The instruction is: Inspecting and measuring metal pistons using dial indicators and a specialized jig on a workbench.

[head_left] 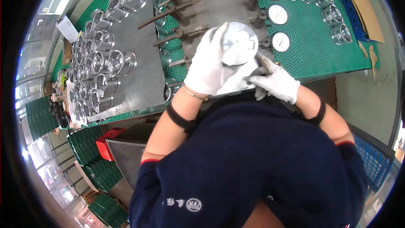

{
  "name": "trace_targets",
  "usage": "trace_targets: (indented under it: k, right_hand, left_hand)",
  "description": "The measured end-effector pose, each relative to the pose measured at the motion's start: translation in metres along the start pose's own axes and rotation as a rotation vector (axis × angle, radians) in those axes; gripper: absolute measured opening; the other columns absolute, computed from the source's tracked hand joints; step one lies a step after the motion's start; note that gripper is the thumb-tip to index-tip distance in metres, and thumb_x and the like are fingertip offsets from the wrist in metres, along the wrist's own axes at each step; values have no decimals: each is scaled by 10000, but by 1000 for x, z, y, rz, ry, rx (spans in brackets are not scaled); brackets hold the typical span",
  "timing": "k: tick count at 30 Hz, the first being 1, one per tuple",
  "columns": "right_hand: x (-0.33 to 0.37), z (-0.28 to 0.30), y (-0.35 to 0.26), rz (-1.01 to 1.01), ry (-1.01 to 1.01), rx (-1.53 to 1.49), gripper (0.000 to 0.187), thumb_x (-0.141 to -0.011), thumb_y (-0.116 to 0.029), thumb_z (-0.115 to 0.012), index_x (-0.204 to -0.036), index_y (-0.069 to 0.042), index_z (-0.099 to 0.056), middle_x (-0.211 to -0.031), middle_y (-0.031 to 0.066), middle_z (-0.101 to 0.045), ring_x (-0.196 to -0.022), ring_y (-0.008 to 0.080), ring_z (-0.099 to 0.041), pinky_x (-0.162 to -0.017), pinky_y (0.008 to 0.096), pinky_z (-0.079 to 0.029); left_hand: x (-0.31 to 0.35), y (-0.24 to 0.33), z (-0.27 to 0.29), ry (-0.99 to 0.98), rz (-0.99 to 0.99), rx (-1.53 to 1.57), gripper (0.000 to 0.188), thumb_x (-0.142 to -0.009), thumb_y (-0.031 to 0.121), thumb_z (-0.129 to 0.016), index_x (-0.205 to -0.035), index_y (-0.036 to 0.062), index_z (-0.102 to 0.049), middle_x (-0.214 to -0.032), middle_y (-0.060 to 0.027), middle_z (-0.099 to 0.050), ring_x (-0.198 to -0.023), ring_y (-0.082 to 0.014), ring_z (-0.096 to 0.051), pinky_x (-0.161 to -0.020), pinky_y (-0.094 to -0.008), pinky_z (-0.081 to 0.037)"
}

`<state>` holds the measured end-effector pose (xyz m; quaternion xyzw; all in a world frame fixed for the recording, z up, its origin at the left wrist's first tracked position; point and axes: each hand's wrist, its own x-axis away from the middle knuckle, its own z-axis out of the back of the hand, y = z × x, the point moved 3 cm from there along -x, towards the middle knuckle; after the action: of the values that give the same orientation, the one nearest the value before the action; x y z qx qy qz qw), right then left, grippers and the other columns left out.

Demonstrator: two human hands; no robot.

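A shiny round metal piston (238, 44) is tilted so that its flat crown with shallow recesses faces up. My left hand (206, 65), in a white glove, is closed around its left side, with fingertips at the upper rim. Just below and to the right of the piston is my right hand (276, 82), also gloved. Its fingers are bent and dark at the tips, and what they pinch, if anything, I cannot make out. Under the piston, between both hands, lies a white sheet or cloth (234, 80).
Several pistons (122, 63) stand in rows on a grey metal plate (147, 71) at left. Dial gauges (277, 14) on posts and metal rods (168, 14) flank the middle. More pistons (331, 15) sit on the green mat (312, 55) at right. A blue crate (373, 160) stands lower right.
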<state>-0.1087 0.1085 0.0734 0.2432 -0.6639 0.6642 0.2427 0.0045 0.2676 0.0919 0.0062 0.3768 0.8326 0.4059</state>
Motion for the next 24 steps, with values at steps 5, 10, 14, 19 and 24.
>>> trace_targets:
  k: [5, 10, 14, 19, 24]
  right_hand:
    - [-11, 6, 12, 73, -1, 161, 887, -849, -220, -677, -1558, -56, -170, -989, 149, -684, -810, 183, -686, -783, 306, -565]
    - [-12, 4, 10, 117, 4, 181, 866, -885, -103, -653, -1542, 20, -102, -946, 127, -680, -609, 135, -641, -537, 254, -533]
    - [-11, 4, 7, 122, 9, 222, 864, -882, -119, -659, -1537, 32, -115, -960, 134, -688, -616, 145, -648, -544, 252, -534]
    - [-5, 6, -3, 29, -6, 194, 879, -847, -228, -663, -1550, -41, -171, -951, 149, -700, -691, 176, -696, -684, 296, -583]
    - [-6, 7, -1, 35, -61, 118, 872, -863, -211, -647, -1556, -43, -144, -941, 145, -697, -666, 163, -689, -651, 293, -584]
  left_hand:
    - [-3, -2, -1, -8, 3, 31, 987, -640, 271, -904, -1430, -4, -380, -1334, -236, -477, -1220, -385, -509, -1024, -436, -454]
    - [-3, -2, -2, 3, 5, 25, 982, -638, 274, -905, -1425, -2, -386, -1328, -236, -485, -1227, -392, -502, -1026, -442, -451]
    - [-3, -2, -4, 13, 24, 18, 977, -637, 289, -908, -1414, -5, -394, -1321, -240, -493, -1226, -401, -500, -1027, -447, -449]
    - [-3, -3, -2, 19, -15, -27, 954, -651, 256, -894, -1417, 2, -387, -1339, -243, -474, -1198, -400, -527, -997, -437, -473]
    - [-6, -11, -3, -44, -1, 152, 941, -665, 223, -875, -1429, 9, -369, -1353, -245, -468, -1186, -401, -542, -980, -425, -488]
